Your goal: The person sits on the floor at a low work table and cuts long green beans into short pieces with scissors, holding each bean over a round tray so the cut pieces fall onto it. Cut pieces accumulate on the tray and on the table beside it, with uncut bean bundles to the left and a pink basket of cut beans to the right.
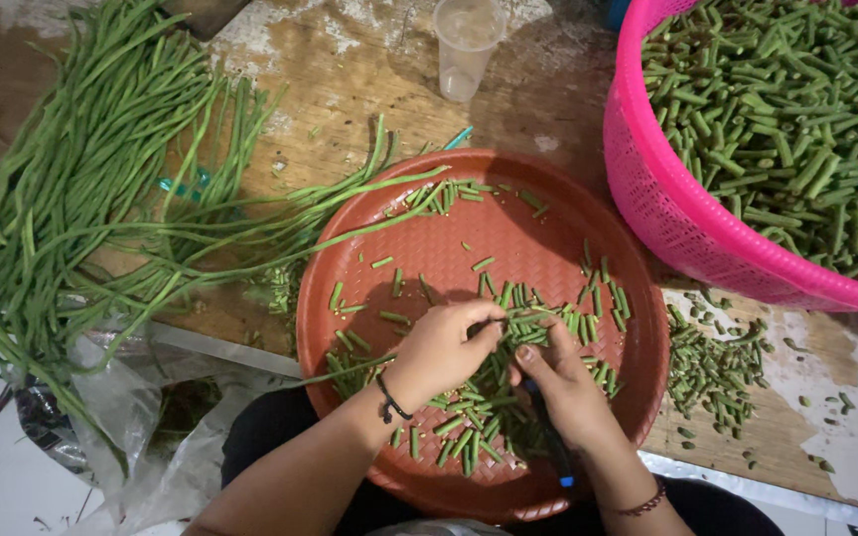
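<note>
Landmark = round red tray w/ woven pattern, sitting on worn wooden table right in front of the person.

Left hand at tray centre, fingers pinched around a few long beans that trail in over the tray's left rim, bunched so the ends line up. Right hand just right of it, near tray's front, fingers wrapped tight on a knife w/ dark handle, blue tip at the butt; blade hidden under the hand, can't tell the edge. Hands touching, probably to keep the cut close & steady.

Cut bean pieces scattered over tray, thickest under & in front of both hands.

Left of tray: big heap of whole beans, plastic bag below it. Right of tray: pink basket full of cut pieces, rim overlapping tray edge; spilled bits on table beneath. Behind tray: clear plastic cup. The heap's loose strands cross the tray's left rim, crowding the left arm.
</note>
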